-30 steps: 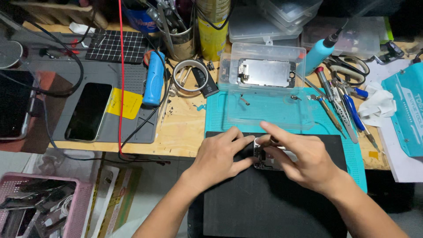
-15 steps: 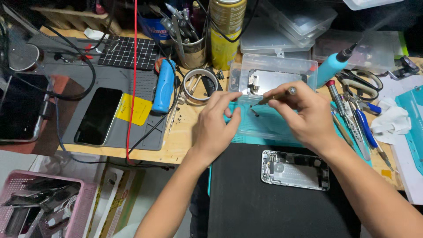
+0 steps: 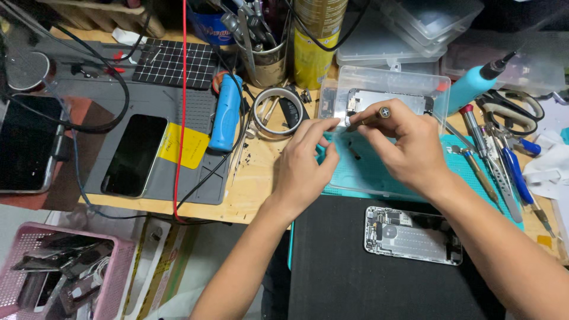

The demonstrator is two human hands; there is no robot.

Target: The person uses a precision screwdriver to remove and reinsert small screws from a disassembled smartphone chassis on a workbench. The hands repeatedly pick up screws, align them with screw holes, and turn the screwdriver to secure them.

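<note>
Wooden tabletop (image 3: 261, 184) carries a grey mat (image 3: 178, 112) at left, a teal mat (image 3: 367, 172) at right, a black mat (image 3: 338, 266) nearest.

Small screwdriver held over a clear tray

The right hand (image 3: 409, 151) pinches a thin screwdriver (image 3: 368, 117), lying almost level with its cross-marked cap end towards the right; the left hand (image 3: 305, 169) meets its tip above the clear plastic tray (image 3: 388, 80).

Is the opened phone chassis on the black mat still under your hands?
No: the opened phone chassis lies alone on the black mat, while the left hand and right hand work above the teal mat.
</note>
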